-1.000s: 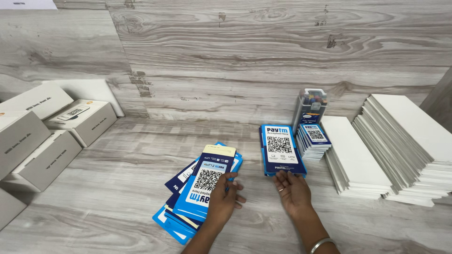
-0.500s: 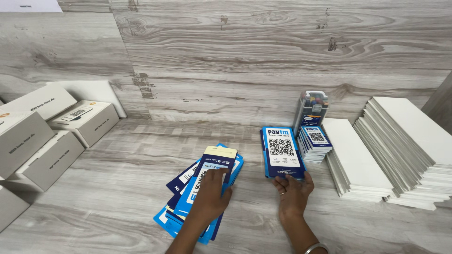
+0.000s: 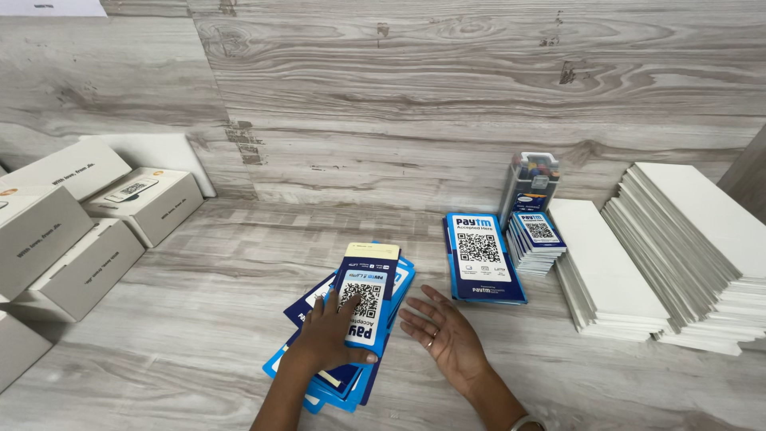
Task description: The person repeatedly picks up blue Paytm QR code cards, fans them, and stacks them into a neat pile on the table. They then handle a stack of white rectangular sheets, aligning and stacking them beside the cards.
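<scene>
My left hand [image 3: 325, 339] rests on a fanned pile of blue and white code cards [image 3: 355, 315], its thumb and fingers gripping the top card [image 3: 365, 295], which has a pale yellow upper strip. My right hand [image 3: 444, 335] lies flat on the wooden surface just right of that pile, fingers spread, holding nothing, a ring on one finger. Beyond it, a neat stack of the same blue code cards [image 3: 482, 257] lies apart from both hands.
A smaller stack of little code cards [image 3: 537, 239] sits before a clear container of coloured bits [image 3: 530, 181]. Tall stacks of white boards [image 3: 606, 267] [image 3: 692, 251] fill the right. White cardboard boxes [image 3: 76, 227] crowd the left. A wood-grain wall [image 3: 415, 112] stands behind.
My right hand has left the neat blue stack and moved down-left to rest open beside the fanned pile. My left hand has slid lower on the top card, uncovering its code.
</scene>
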